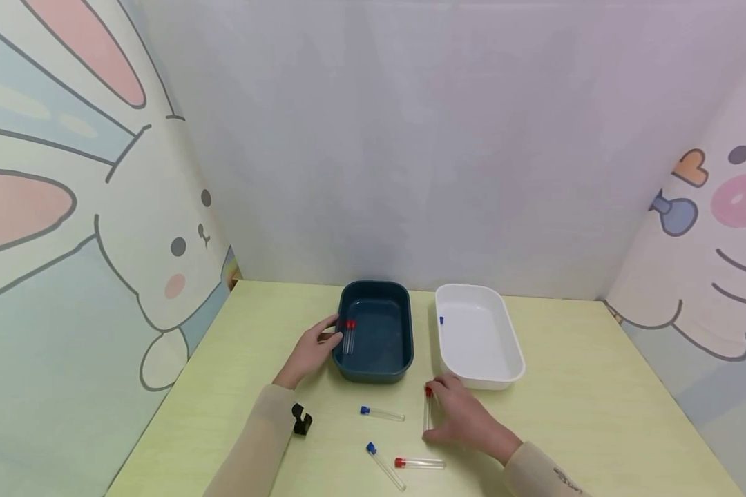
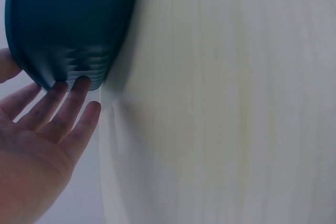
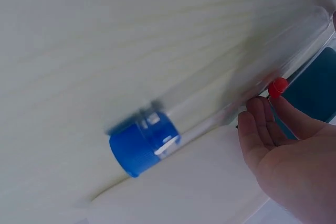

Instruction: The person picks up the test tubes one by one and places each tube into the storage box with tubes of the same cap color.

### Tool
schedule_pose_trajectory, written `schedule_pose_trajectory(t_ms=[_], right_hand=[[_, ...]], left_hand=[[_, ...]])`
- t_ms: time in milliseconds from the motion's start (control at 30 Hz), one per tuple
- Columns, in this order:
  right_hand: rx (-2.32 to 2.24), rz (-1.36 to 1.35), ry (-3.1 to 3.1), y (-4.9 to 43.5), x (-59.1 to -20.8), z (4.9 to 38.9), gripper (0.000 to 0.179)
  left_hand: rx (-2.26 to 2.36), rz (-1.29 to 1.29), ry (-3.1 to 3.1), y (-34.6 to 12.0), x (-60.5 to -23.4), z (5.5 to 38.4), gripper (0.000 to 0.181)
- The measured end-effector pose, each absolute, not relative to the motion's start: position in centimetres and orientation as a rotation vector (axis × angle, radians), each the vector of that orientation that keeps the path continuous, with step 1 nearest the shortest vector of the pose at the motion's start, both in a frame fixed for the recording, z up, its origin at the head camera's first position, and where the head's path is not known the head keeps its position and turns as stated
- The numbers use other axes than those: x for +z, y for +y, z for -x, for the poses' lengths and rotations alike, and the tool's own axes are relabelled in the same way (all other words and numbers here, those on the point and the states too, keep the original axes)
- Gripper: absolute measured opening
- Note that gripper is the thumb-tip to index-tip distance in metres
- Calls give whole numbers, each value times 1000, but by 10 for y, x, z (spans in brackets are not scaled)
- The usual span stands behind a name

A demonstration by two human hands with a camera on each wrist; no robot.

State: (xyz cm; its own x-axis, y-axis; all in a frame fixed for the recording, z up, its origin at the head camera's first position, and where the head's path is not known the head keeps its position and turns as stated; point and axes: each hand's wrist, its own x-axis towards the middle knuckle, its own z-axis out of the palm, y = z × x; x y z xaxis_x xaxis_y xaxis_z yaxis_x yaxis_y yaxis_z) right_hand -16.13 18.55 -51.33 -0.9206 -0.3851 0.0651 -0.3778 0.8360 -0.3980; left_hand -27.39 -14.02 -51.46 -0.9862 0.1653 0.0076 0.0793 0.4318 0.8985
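My right hand (image 1: 466, 417) pinches a test tube with a red cap (image 1: 428, 391) lengthwise, fingers at the cap and thumb by the bottom end. In the right wrist view, the red cap (image 3: 277, 86) shows beside the fingertips. A blue-capped test tube (image 3: 144, 142) fills the foreground there. At the left side of the dark blue tray (image 1: 373, 377), my left hand (image 1: 307, 355) has its fingers spread against the wall. The left wrist view shows its straight fingers (image 2: 73, 103) at the tray's outside (image 2: 68, 24). Two red-capped test tubes (image 1: 349, 338) lie in this tray.
On the right stands a white tray (image 1: 512, 345) with a small blue cap (image 1: 441, 320) at its left side. Two blue-capped test tubes (image 1: 382, 414) and a red-capped test tube (image 1: 419, 463) lie on the table. A black object (image 1: 301, 420) sits by the left sleeve.
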Motion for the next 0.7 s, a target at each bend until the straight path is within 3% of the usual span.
schedule_pose_trajectory(t_ms=[700], right_hand=[[-841,625,2877,180,-471,157,87]], left_hand=[[1597,-205,2601,-137,-512,272,55]])
